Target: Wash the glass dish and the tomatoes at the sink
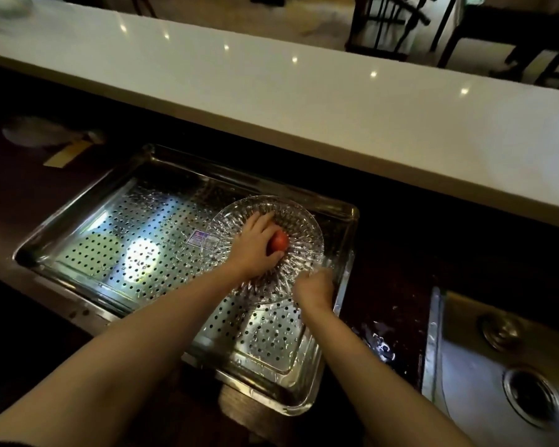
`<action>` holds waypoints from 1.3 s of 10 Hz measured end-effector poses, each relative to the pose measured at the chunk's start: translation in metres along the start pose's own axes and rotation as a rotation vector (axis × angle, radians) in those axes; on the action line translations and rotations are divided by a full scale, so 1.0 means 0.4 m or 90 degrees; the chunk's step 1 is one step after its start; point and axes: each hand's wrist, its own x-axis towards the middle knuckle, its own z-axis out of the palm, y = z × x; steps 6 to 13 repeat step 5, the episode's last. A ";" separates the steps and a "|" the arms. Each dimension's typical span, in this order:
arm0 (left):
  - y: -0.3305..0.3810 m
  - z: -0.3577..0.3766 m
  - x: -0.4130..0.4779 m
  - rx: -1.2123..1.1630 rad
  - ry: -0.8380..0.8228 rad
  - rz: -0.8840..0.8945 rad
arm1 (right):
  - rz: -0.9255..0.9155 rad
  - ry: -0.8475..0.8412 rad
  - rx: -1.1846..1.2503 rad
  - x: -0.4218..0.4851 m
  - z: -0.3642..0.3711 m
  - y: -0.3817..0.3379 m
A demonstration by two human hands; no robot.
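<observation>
Bare forearms (133,356), perhaps a dark sleeve (4,444)

Item count, wash area

Two hands are in view: one left hand (254,250) and one right hand (315,290). One tomato (279,241) is visible, inside the curled left fingers. One glass dish (300,221) lies beneath the left fingers, with the right fingers at its near rim, and carries one label (204,238) left of the left fingers. One perforated steel tray (110,240) lies under both sets of fingers. One sink (465,366), right of the right fingers, has one drain (530,396) and one round fitting (501,330). One white tabletop (271,101) runs beyond the fingers. Far left of the fingers lie one yellow flat item (68,153) and one pale object (36,132). The chairs (391,24) beyond the tabletop cannot be counted.
</observation>
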 end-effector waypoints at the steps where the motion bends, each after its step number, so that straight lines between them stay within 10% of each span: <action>1: 0.007 -0.003 -0.006 0.023 0.006 -0.015 | -0.035 -0.048 -0.067 0.001 -0.006 -0.015; 5: 0.044 -0.170 0.028 0.139 -0.307 0.050 | -0.078 -0.138 -0.326 -0.009 -0.127 -0.174; 13: 0.044 -0.170 0.028 0.139 -0.307 0.050 | -0.078 -0.138 -0.326 -0.009 -0.127 -0.174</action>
